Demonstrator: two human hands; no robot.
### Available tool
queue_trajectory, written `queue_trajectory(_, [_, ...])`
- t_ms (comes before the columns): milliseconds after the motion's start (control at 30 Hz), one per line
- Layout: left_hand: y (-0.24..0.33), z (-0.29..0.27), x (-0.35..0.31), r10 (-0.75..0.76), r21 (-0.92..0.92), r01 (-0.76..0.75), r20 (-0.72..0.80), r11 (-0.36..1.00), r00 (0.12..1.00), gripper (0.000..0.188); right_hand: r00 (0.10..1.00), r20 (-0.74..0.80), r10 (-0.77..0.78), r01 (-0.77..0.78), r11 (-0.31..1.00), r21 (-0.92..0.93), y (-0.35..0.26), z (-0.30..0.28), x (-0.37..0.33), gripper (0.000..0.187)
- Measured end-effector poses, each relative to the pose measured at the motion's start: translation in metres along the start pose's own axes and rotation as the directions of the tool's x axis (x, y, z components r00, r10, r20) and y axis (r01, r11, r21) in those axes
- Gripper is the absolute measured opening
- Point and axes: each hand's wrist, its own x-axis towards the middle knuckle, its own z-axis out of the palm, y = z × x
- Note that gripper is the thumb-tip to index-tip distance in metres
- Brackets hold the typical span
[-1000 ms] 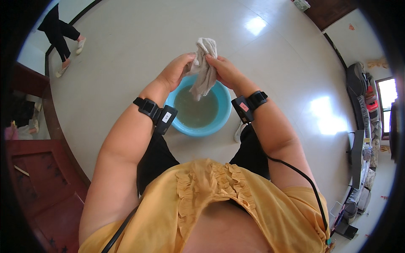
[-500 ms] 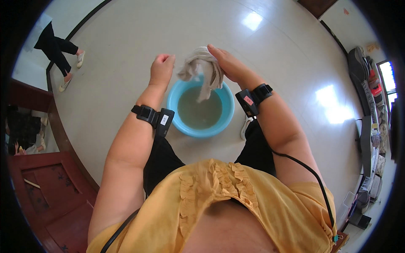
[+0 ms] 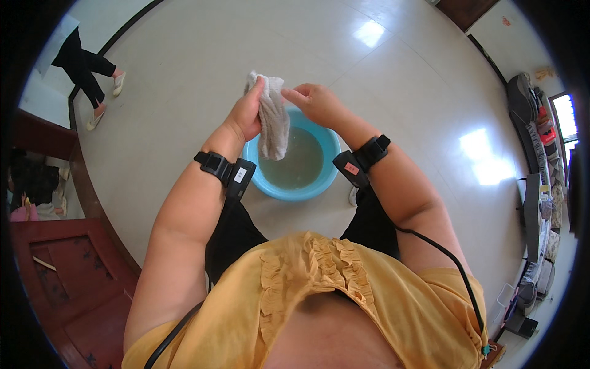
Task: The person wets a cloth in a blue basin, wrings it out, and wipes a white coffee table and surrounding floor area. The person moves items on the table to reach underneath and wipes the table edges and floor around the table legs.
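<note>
A wet, greyish-white cloth (image 3: pixel 273 126), likely a towel, hangs folded in my left hand (image 3: pixel 247 114). The thumb presses on its upper part, and its lower end dangles over the basin. My right hand (image 3: pixel 318 106) is just right of the cloth, thumb and fingers loosely bent, with the tips close to its edge. No cloth shows inside that hand; its palm side is partly hidden. Under both hands a round light-blue basin (image 3: pixel 295 195) stands on the floor, holding murky grey-brown water.
Pale glossy floor tiles (image 3: pixel 405 74) surround the basin. At the far left another person's legs (image 3: pixel 86 67) show in black trousers. A dark red wooden door (image 3: pixel 74 295) is at the lower left. Bags and other items (image 3: pixel 534 135) line the right wall. Black devices (image 3: pixel 239 178) are strapped to my forearms.
The cloth has passed from my right hand to my left and hangs narrower, farther left over the basin. My right hand has moved slightly left and nearer, its fingers now more bent.
</note>
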Motion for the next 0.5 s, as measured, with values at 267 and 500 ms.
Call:
queue_trajectory(267, [0.008, 0.022, -0.006, 0.043, -0.053, -0.041, 0.020, 0.998, 0.999, 0.056, 0.990, -0.053, -0.132, 0.138, 0.813, 0.566, 0.047, 0.003, 0.033, 0.037])
queue_trajectory(500, [0.017, 0.002, -0.007, 0.090, -0.107, -0.096, -0.066, 0.990, 0.994, 0.061, 0.995, 0.098, -0.023, -0.045, 0.772, 0.634, 0.052, -0.044, 0.028, 0.044])
